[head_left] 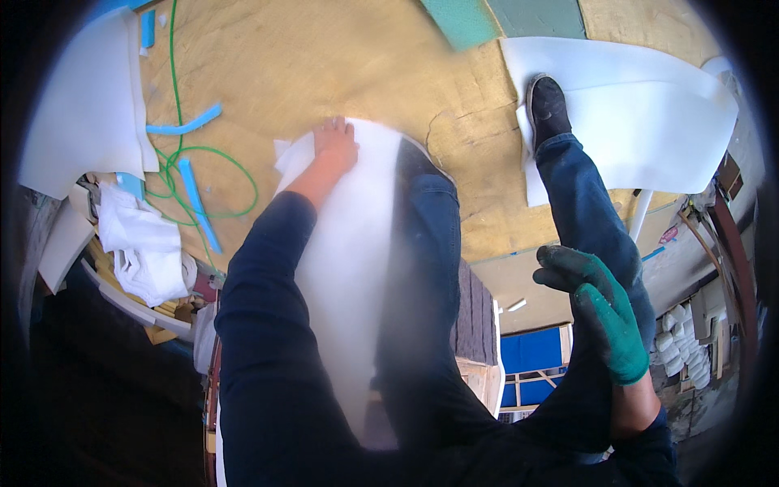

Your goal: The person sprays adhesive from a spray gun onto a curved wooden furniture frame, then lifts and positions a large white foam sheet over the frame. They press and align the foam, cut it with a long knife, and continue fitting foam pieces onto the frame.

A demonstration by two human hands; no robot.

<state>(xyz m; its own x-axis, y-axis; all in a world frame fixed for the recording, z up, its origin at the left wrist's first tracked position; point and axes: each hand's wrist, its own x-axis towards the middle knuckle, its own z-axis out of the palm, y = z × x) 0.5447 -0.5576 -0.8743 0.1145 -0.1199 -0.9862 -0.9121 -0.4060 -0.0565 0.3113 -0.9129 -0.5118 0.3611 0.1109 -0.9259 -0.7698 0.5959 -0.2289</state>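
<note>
A long white foam sheet [349, 243] runs down between my legs from the tan work surface. My bare left hand [335, 146] is at the sheet's far end, its fingers bent over the edge. Exactly how the fingertips grip is hard to see. My right hand [596, 312], in a green and dark work glove, hangs in the air by my right thigh. Its fingers are extended and slightly bent, with nothing seen in them. My right shoe [549, 105] rests on another white foam sheet [649, 122] at the far right.
On the tan surface [324, 57], a green cord [243, 170] lies looped among blue foam strips [193, 199]. More white sheeting [89, 105] lies at the left, above crumpled white material [142, 243]. Green foam boards [462, 20] lie at the far edge. Blue panels [531, 351] show below.
</note>
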